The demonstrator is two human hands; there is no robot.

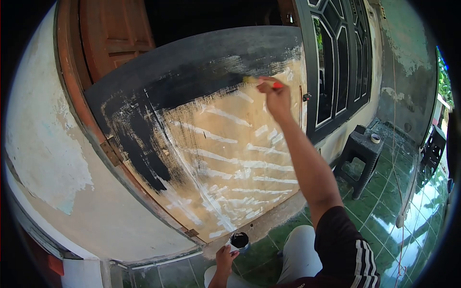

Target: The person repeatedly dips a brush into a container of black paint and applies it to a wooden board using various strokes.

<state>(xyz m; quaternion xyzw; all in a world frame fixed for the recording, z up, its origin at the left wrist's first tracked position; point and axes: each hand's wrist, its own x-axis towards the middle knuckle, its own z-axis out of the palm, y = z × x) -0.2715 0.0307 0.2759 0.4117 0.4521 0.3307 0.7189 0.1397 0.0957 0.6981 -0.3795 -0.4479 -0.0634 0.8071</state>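
Board stands across the lower doorway, between the peeling wall and the dark-framed window. Upper part and left side: black, streaky at the margins. Remainder: bare tan wood with white slanting smears, densest toward the bottom. Right hand is closed around a brush with some red on its handle; bristles at the edge of the black area. Left hand grips a small can, low by the board's bottom edge; contents: black paint. Fill level unclear.
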